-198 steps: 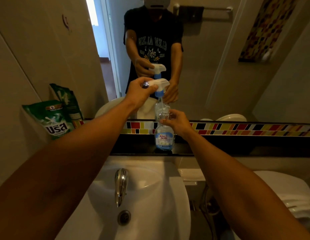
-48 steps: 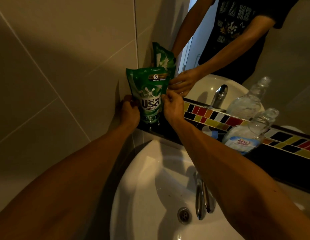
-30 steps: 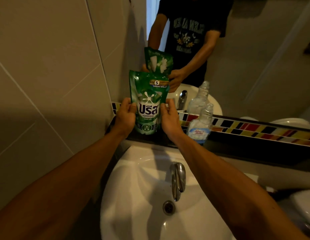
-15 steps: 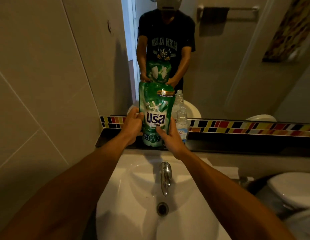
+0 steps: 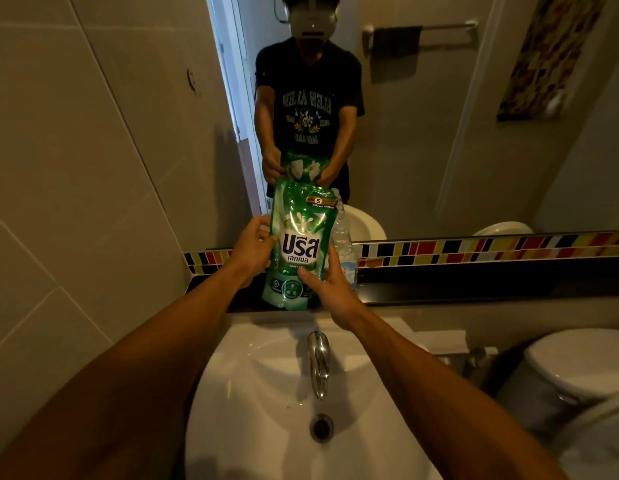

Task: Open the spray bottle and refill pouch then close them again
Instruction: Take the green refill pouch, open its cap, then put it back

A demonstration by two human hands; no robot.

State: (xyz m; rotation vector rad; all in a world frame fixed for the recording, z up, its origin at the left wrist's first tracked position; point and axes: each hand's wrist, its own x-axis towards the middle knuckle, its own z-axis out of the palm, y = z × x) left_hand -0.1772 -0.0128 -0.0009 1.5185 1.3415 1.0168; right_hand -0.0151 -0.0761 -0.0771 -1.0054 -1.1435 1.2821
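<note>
I hold a green refill pouch (image 5: 298, 237) upright in both hands over the dark ledge (image 5: 474, 282) behind the sink. My left hand (image 5: 253, 249) grips its left edge. My right hand (image 5: 321, 284) grips its lower right side. A clear spray bottle (image 5: 343, 240) with a blue and white label stands on the ledge just behind the pouch, mostly hidden by it. The bottle's neck looks bare, with no spray head on it. The spray head is not in view.
A white sink (image 5: 266, 393) with a chrome tap (image 5: 317, 362) lies below my arms. A mirror (image 5: 439, 116) above a strip of coloured tiles (image 5: 491, 245) shows my reflection. A white toilet (image 5: 585, 362) stands at the right. A tiled wall (image 5: 76, 168) closes the left.
The spray head has come off the bottle since the earliest frame. Both hands took the pouch from the left corner and carried it right, in front of the bottle.
</note>
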